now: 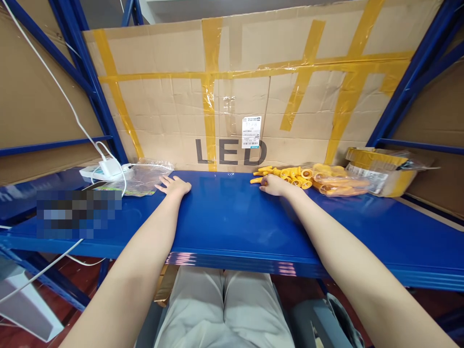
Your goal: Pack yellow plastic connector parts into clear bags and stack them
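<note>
On the blue shelf [232, 217], my left hand [174, 186] rests with its fingers spread, beside a clear plastic bag [147, 178], and holds nothing. My right hand [272, 185] is at the left end of a pile of yellow plastic pieces [296, 177]. Its fingers are bent together around one yellow piece [255, 181], whose tip sticks out to the left. Directly right of the pile lies a clear bag [339, 181] filled with more yellow-orange pieces.
A taped cardboard sheet [174, 111] marked LED stands along the back. At the right back is a taped box [380, 171]. A white power strip [108, 169] with cables and a blurred dark object [78, 212] lie at left. Blue posts flank the shelf.
</note>
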The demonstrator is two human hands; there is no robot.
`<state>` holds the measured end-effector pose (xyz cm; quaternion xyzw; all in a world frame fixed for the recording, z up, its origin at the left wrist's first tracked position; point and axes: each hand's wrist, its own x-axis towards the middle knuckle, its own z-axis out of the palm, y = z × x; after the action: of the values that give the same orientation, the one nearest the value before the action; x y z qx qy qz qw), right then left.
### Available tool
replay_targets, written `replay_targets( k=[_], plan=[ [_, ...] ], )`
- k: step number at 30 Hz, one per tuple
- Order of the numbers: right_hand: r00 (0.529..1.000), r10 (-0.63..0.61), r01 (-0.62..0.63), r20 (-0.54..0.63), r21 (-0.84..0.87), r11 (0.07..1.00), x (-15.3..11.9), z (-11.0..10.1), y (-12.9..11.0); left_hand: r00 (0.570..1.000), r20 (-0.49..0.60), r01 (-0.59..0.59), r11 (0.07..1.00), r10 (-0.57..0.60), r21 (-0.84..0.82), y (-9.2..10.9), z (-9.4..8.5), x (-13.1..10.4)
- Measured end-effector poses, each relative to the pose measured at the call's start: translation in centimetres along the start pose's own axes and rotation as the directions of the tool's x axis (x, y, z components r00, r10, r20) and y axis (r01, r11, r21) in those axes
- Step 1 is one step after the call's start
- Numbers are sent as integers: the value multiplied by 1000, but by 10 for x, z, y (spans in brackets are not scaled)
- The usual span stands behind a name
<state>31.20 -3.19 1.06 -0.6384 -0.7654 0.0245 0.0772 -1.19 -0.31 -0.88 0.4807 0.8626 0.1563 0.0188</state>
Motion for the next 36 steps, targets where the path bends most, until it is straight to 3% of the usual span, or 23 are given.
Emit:
replay_targets(
  k=[10,18,24,30,33,36],
  plan=[
    [997,6,-9,73,40,999,-4,-3,0,997,28,73,995,-71,-64,-15,-8,9],
    [997,-17,14,81,36,999,-2,-1,3,998,49,28,999,-25,-45,-19,-13,9],
    [996,-31,27,89,44,999,-2,-1,3,998,-65,17,998,-21,-62,-13,-17,0],
    [995,-33,31,94,16,999,0,-1,4,953,-265,-183,977,149,-108,1,-19,-9],
    [995,-42,39,95,34,999,1,0,6,902,-304,-355,927,306,-120,12,-21,-16],
    [996,-43,40,80,42,998,2,1,6,826,-274,-540,830,492,-137,23,-20,-22]
  ],
)
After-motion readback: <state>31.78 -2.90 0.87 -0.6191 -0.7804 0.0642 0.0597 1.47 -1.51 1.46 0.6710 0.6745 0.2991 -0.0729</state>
